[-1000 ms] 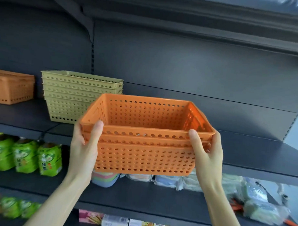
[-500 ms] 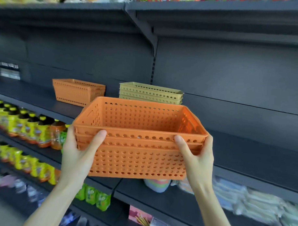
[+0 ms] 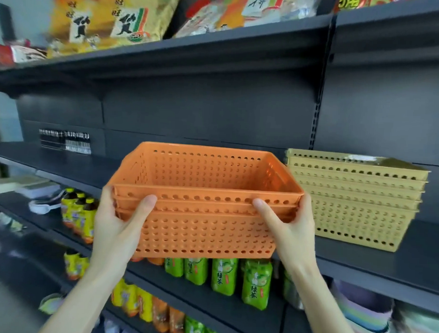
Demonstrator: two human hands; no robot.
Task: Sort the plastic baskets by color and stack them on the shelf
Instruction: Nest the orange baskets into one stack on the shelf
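I hold a nested stack of orange perforated baskets (image 3: 204,223) at chest height in front of the dark shelf (image 3: 374,261). My left hand (image 3: 116,227) grips the stack's near left corner, thumb on the front wall. My right hand (image 3: 288,231) grips the near right corner the same way. A stack of several yellow-tan baskets (image 3: 356,198) stands on the shelf just right of the orange stack. The single orange basket seen earlier on the shelf is hidden behind the stack I hold.
Snack bags (image 3: 114,20) fill the top shelf. Green tea bottles (image 3: 237,276) and yellow bottles (image 3: 80,213) line the lower shelves. Barcode labels (image 3: 65,141) stick to the back panel at left. Pastel bowls (image 3: 362,313) sit at the lower right.
The orange stack has travelled left along the shelf, passing the yellow-tan stack, which now lies to its right. The lone orange basket on the shelf has gone out of sight behind the stack.
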